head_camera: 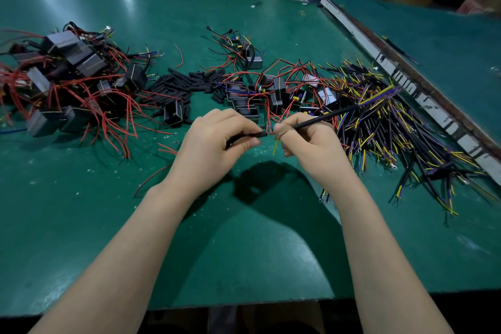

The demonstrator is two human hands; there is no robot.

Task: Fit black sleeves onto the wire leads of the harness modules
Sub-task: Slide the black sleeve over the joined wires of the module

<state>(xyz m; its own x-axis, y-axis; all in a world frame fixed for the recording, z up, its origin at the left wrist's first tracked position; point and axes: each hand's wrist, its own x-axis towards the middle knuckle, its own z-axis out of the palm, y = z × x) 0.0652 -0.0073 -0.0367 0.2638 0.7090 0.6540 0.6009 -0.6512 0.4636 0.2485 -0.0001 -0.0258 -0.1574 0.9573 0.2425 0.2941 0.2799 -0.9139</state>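
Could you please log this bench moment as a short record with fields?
surface: green table
left hand: pinches a black sleeve, its open end toward the right hand
right hand: holds a sleeved cable and thin wire leads at the sleeve's mouth
sleeve stock: loose black sleeves heaped behind the hands
left pile: modules with red wires
centre: more modules
right pile: black cables with yellow and purple ends
step: leads not yet visibly inside the sleeve

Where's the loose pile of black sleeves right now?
Head view: the black sleeves lie mid-table beyond the left hand, between the left module heap and the centre modules.
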